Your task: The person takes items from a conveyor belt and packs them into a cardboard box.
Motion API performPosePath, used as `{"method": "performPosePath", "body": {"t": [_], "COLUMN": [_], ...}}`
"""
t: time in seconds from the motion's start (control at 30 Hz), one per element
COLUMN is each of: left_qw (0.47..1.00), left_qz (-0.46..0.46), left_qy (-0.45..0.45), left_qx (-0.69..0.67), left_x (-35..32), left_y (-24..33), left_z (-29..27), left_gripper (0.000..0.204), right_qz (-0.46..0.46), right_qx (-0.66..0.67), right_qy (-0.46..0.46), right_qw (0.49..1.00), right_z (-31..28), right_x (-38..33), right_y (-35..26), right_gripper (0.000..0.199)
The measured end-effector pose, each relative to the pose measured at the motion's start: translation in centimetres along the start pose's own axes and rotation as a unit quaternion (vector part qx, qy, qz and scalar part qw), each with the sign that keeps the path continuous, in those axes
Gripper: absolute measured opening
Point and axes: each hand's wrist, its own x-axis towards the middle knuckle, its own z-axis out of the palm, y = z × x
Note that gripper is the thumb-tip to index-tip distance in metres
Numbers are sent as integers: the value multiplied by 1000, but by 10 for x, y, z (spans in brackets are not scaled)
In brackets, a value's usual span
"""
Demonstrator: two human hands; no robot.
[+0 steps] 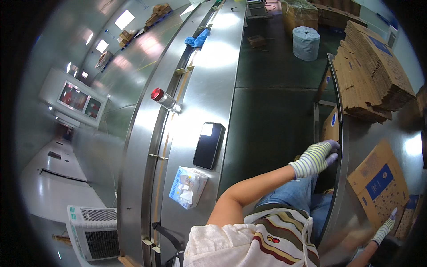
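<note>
Both my hands wear striped knit gloves with lavender fingertips. My left hand [315, 159] is at the near edge of the metal table [362, 133] on the right, its thumb and fingers apart and nothing between them. At the lower right, my right hand [385, 228] grips the lower edge of a flat cardboard box [371, 171] with a blue printed panel. That box lies slanted over the table, and the fingers under its edge are hidden. Next to it is another printed carton [407, 218], partly cut off by the dark rim.
A tall stack of flattened cartons [369, 71] stands on the table's far part. Along the steel conveyor bench [209, 84] lie a phone [208, 146], a tissue pack [187, 187], a red-capped bottle [166, 100] and a blue cloth [198, 39]. A wrapped white roll [306, 43] stands on the floor.
</note>
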Motion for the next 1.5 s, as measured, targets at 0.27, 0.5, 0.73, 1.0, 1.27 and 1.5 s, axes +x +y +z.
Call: {"method": "performPosePath", "body": {"t": [0.27, 0.5, 0.73, 1.0, 1.27, 1.5], "left_qw": [998, 959, 929, 989, 960, 929], "left_qz": [-41, -1, -188, -19, 21, 53], "left_qy": [37, 197, 213, -136, -242, -94], "left_qx": [11, -206, -237, -46, 142, 355], "left_x": [-1, 42, 63, 59, 97, 97], "left_y": [-16, 44, 57, 69, 95, 71], "left_z": [70, 95, 93, 64, 68, 127], "left_gripper": [74, 70, 85, 70, 67, 68], "right_qz": [-221, -430, -429, -431, -397, -447], "right_qx": [18, -134, -136, -166, -229, -248], "right_qy": [14, 107, 76, -30, -204, -309], "right_qw": [975, 887, 890, 887, 865, 802], "right_z": [29, -26, -24, -8, -8, 16], "right_x": [-47, -92, -137, -166, -185, -152], "right_y": [-38, -42, -73, -108, -160, -186], "right_gripper": [55, 45, 43, 41, 41, 40]}}
